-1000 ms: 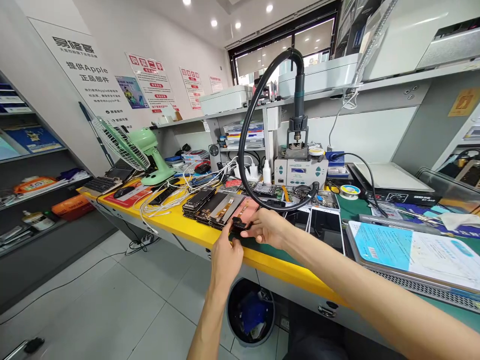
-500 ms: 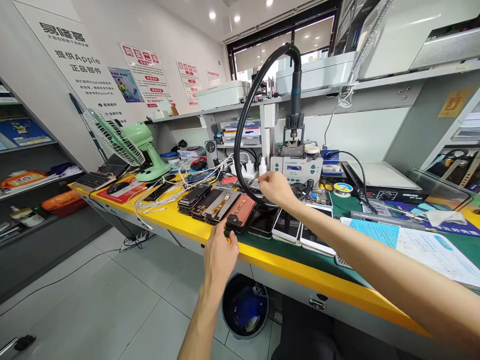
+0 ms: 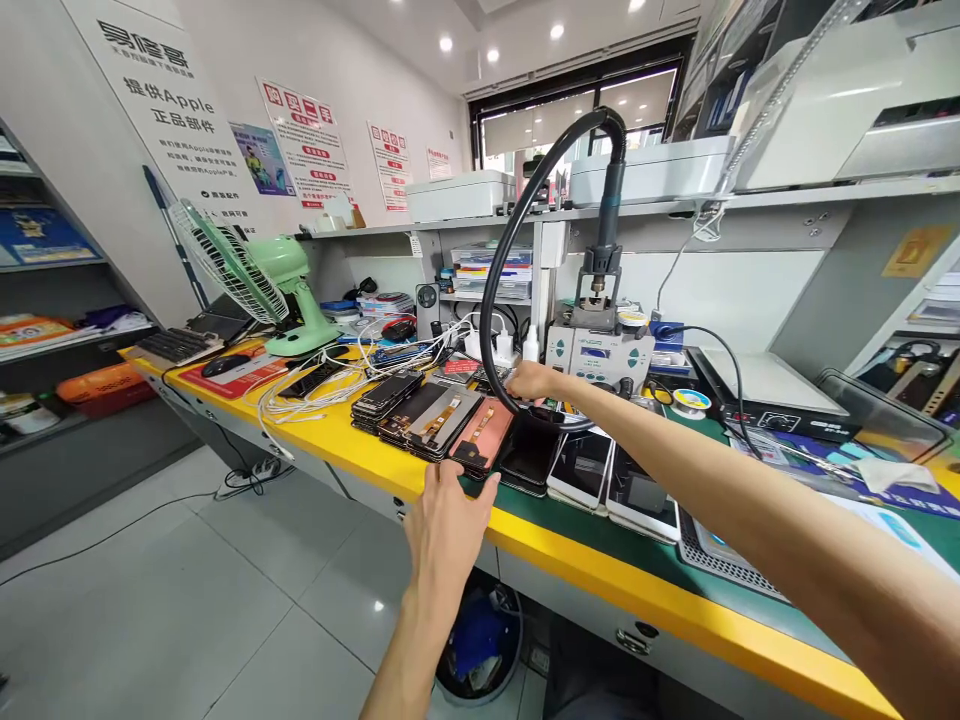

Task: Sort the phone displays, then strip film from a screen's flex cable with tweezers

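Pink-backed phone screen panel (image 3: 484, 441), flat on the yellow-edged bench, rightmost of an overlapping row of panels (image 3: 420, 410).

Yellow bench edge (image 3: 600, 560), green mat (image 3: 592, 520), pink screen panel (image 3: 486, 432), mint fan (image 3: 289, 290).

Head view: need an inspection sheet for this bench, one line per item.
Surface: bench, yellow front edge, green mat behind.
Job's things: pink-backed screen panel in a row of phone panels.
Clutter: rework station, green fan, white phones.
Hands: left hand at bench edge, fingertips by the pink panel; right hand reaching past the black hose, grip unclear.
Cables: white cables tangled on the bench.
Surroundings: wall posters, shelving, bin below.
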A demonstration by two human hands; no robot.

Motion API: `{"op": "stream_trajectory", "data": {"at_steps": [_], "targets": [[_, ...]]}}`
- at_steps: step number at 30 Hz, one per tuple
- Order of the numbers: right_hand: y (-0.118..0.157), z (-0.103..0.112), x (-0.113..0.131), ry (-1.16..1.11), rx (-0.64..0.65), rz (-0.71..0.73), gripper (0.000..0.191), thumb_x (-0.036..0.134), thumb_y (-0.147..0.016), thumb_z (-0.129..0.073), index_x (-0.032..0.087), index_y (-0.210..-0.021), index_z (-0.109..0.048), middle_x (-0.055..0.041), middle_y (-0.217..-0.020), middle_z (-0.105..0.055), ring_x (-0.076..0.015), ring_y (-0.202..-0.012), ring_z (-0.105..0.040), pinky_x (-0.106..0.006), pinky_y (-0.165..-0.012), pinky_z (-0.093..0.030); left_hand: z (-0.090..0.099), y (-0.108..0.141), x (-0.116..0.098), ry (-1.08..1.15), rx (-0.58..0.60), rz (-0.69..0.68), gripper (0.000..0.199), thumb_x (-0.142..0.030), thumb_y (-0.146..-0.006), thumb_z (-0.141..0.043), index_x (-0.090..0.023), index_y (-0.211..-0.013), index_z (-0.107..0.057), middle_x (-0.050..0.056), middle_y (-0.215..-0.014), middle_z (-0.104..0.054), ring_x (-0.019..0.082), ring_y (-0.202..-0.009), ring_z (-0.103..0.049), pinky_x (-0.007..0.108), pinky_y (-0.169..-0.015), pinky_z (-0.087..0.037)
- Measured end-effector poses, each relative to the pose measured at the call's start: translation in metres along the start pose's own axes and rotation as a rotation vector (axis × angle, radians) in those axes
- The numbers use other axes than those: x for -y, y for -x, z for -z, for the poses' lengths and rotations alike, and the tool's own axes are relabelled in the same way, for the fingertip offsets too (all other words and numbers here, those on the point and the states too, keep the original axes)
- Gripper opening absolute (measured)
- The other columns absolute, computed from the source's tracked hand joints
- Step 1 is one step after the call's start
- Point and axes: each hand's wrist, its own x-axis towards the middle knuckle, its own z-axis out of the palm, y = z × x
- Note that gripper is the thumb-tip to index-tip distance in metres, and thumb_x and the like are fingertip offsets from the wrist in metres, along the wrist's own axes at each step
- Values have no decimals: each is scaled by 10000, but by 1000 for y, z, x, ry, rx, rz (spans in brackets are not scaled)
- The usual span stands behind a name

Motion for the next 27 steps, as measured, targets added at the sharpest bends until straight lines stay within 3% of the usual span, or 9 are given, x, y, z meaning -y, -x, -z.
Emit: {"op": "stream_trajectory", "data": {"at_steps": [5, 16, 27], "targets": [[-10, -8, -1, 84, 49, -35, 278, 330, -974, -619, 187, -1212, -633, -85, -1248, -647, -234, -1024, -667, -426, -861, -579, -2, -8, 1, -38, 13, -42, 309, -521, -917, -531, -219, -899, -591, 86, -969, -649, 258, -745, -685, 317, -586, -408], [-22, -17, -3, 219, 87, 13, 312, 338, -963, -634, 173, -1228, -625, -82, -1253, -643, -255, -1045, -664, -445, -870, -575, -5, -12, 1, -48, 16, -77, 272, -467, -932, -512, -210, -901, -597, 82, -937, -642, 246, -705, -674, 322, -561, -392], [-14, -16, -1, 523, 59, 171, 310, 352, -960, -636, 166, -1208, -637, -68, -1235, -651, -265, -1032, -667, -435, -857, -579, -7, -10, 2, -60, -13, -77, 239, -453, -926, -537, -230, -848, -577, 49, -924, -646, 233, -710, -685, 319, -550, -362]]}}
